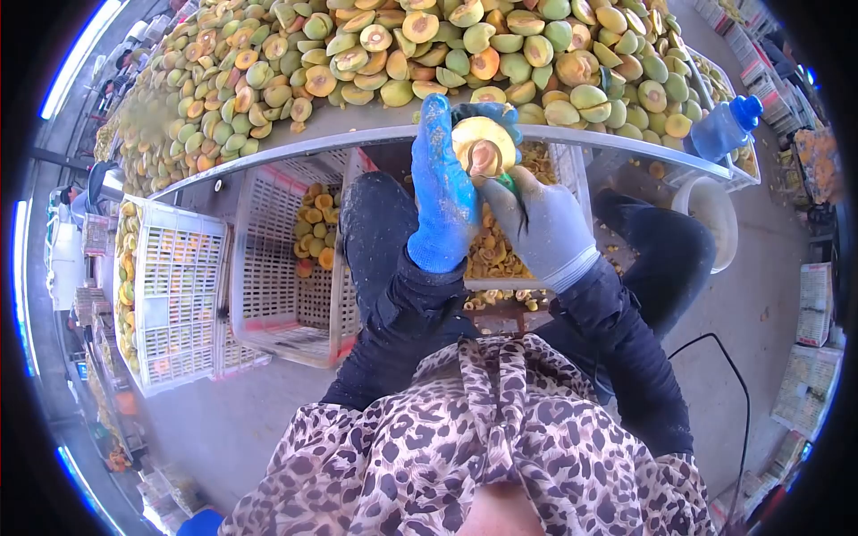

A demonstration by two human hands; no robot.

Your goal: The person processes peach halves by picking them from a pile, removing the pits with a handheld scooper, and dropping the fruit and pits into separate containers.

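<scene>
My left hand (442, 192), in a blue glove, holds a cut fruit half (485, 143) above the near edge of the metal table (357, 137). The cut face is turned up and shows a brownish centre. My right hand (539, 219), in a grey-white glove, is closed around a small tool with a green part (508, 183). A curved metal piece touches the fruit's centre. Many halved yellow-green fruits (375, 54) lie heaped on the table beyond my hands.
A white crate (255, 259) with some halves stands at left, beside a fuller crate (179, 295). Below my hands, a container holds scraps (492, 255). A blue bottle (724, 128) and white bucket (710, 210) are at right. A black cable (737, 375) crosses the floor.
</scene>
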